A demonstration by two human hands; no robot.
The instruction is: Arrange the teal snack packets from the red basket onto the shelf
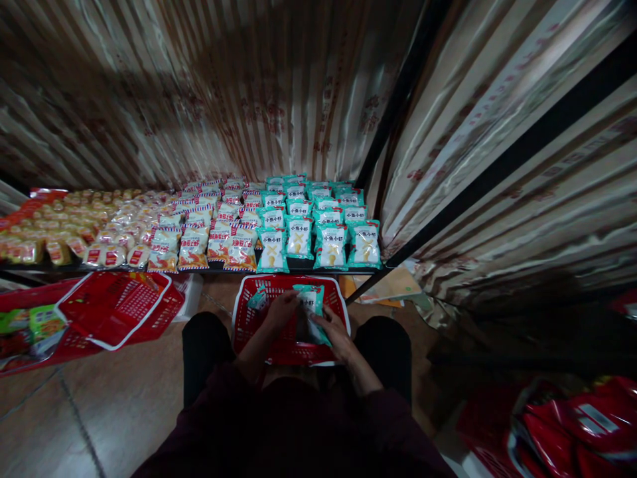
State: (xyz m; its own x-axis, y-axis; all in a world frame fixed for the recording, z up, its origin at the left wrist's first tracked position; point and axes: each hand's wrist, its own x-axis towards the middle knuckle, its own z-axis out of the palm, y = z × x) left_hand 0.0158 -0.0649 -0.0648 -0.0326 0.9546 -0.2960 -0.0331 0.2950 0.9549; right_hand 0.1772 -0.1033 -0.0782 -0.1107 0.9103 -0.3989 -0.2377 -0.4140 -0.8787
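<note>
My right hand (334,330) grips a teal and white snack bag (312,304) by its right side. My left hand (281,311) is closed at the bag's left edge, its fingertips partly hidden. Both hands are over a red plastic basket (240,318) with a white rim, between my knees. Inside the basket, left of my left hand, lies another teal snack bag (258,299). Rows of matching teal snack bags (331,247) stand on the shelf just beyond the basket.
Left along the shelf are orange and white snack bags (193,247) and clear-wrapped round snacks (112,249). More red baskets (119,309) stand on the left floor. A black shelf post (393,106) rises at right before curtains (249,86). Red packages (587,418) lie at lower right.
</note>
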